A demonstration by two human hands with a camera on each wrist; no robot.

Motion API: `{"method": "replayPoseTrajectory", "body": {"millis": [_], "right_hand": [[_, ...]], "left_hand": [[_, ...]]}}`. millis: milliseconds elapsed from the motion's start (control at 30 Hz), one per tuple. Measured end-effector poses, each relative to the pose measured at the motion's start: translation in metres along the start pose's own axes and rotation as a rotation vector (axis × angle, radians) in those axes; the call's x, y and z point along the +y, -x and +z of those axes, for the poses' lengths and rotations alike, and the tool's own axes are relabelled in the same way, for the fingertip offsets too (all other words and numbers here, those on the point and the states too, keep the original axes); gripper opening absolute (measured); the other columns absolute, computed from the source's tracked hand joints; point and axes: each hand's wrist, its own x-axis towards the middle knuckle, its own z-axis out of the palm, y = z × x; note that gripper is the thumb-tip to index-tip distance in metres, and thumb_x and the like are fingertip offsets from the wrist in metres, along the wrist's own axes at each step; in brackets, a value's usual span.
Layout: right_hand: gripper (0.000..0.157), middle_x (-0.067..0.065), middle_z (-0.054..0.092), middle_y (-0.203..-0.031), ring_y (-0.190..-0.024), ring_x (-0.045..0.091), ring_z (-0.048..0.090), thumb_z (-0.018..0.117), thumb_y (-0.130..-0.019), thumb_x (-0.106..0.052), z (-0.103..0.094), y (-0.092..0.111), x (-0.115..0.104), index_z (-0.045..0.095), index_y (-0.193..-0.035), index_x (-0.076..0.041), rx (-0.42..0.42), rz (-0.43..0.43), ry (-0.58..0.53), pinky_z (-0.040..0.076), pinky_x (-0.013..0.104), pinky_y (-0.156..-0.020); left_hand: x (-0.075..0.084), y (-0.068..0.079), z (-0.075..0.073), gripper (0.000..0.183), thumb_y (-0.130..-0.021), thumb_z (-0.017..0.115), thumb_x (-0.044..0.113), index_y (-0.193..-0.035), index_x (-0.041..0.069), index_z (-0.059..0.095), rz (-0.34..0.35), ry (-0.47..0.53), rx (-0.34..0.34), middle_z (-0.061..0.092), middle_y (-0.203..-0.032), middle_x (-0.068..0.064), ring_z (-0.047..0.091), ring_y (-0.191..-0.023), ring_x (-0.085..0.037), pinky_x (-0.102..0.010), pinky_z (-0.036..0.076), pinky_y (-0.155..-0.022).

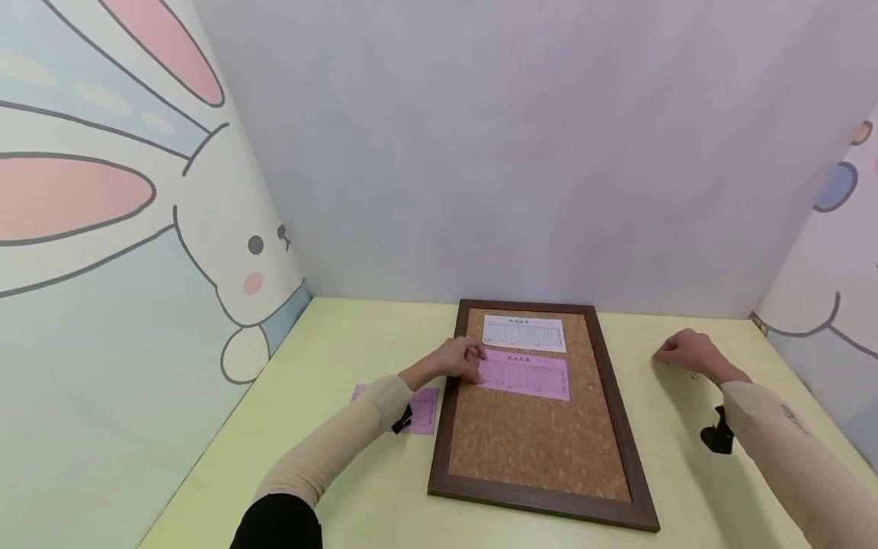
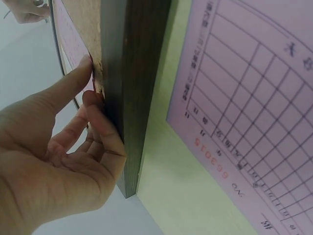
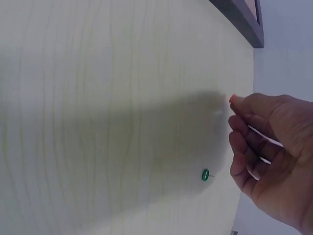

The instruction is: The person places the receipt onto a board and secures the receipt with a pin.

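My left hand (image 1: 465,358) reaches over the left side of a brown-framed corkboard (image 1: 542,450) and holds the left edge of a pink printed slip (image 1: 524,374). The thumb and a bent finger meet the slip's edge in the left wrist view. Just above that slip lies a white printed slip (image 1: 524,333). On the right, my right hand (image 1: 689,354) is over the table, apart from the board. Its thumb and forefinger pinch a small red push pin (image 3: 232,98), mostly hidden by the fingertips. Under this hand a green push pin (image 3: 206,175) lies on its side.
Another pink slip (image 1: 424,412) lies on the pale yellow table (image 1: 384,328) left of the board, partly behind the left forearm. A grey back wall (image 1: 514,191) and side walls with cartoon rabbit pictures (image 1: 233,252) enclose the table.
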Motion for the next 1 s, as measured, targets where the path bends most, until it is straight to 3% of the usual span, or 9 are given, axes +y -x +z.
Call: {"method": "replayPoseTrajectory", "body": {"millis": [100, 300, 467, 667, 867, 1000], "right_hand": [[0.023, 0.008, 0.074, -0.081, -0.064, 0.009, 0.046, 0.069, -0.096, -0.018, 0.006, -0.006, -0.007, 0.077, -0.095, 0.004, -0.031, -0.065, -0.037, 0.039, 0.029, -0.061], [0.021, 0.005, 0.076, -0.085, -0.064, 0.004, 0.046, 0.071, -0.095, -0.02, 0.013, -0.004, -0.007, 0.079, -0.097, 0.0, -0.062, -0.092, -0.069, 0.039, 0.025, -0.06], [0.024, 0.006, 0.077, -0.086, -0.064, 0.003, 0.048, 0.071, -0.096, -0.022, 0.012, 0.001, -0.001, 0.079, -0.099, 0.0, -0.027, -0.078, -0.063, 0.04, 0.025, -0.06], [0.028, 0.016, 0.077, -0.104, -0.076, -0.006, 0.055, 0.068, -0.099, -0.024, 0.011, 0.004, 0.003, 0.077, -0.106, 0.001, -0.046, -0.067, -0.097, 0.045, 0.023, -0.066], [0.02, 0.012, 0.078, -0.092, -0.068, -0.002, 0.053, 0.071, -0.096, -0.018, 0.011, 0.002, 0.005, 0.079, -0.099, 0.0, 0.009, -0.11, -0.025, 0.043, 0.024, -0.062], [0.016, 0.016, 0.078, -0.091, -0.07, 0.0, 0.059, 0.074, -0.092, -0.013, 0.011, 0.001, 0.005, 0.079, -0.096, 0.002, 0.042, -0.146, 0.0, 0.046, 0.025, -0.062]], "left_hand": [[0.0, 0.001, -0.001, 0.036, -0.08, 0.087, 0.011, -0.111, 0.008, 0.067, 0.015, 0.003, 0.003, 0.049, -0.078, 0.001, 0.047, -0.066, -0.011, -0.022, 0.039, -0.056], [0.0, 0.001, 0.001, 0.036, -0.081, 0.086, 0.009, -0.112, 0.006, 0.067, 0.04, 0.003, -0.005, 0.051, -0.074, 0.002, 0.048, -0.062, -0.01, -0.021, 0.04, -0.055], [0.0, 0.002, 0.001, 0.036, -0.081, 0.086, 0.01, -0.112, 0.006, 0.067, 0.029, -0.006, -0.005, 0.051, -0.075, 0.002, 0.048, -0.063, -0.01, -0.021, 0.041, -0.056], [0.003, 0.002, -0.002, 0.036, -0.082, 0.086, 0.01, -0.112, 0.007, 0.067, 0.023, -0.003, -0.004, 0.049, -0.076, 0.001, 0.047, -0.063, -0.011, -0.022, 0.038, -0.055], [0.004, 0.002, -0.002, 0.036, -0.082, 0.085, 0.01, -0.113, 0.007, 0.067, 0.025, -0.013, -0.009, 0.047, -0.076, 0.0, 0.045, -0.063, -0.011, -0.022, 0.037, -0.055], [0.005, 0.004, -0.003, 0.037, -0.082, 0.085, 0.01, -0.114, 0.006, 0.067, 0.035, -0.02, -0.008, 0.047, -0.075, 0.0, 0.045, -0.063, -0.011, -0.022, 0.037, -0.055]]}}
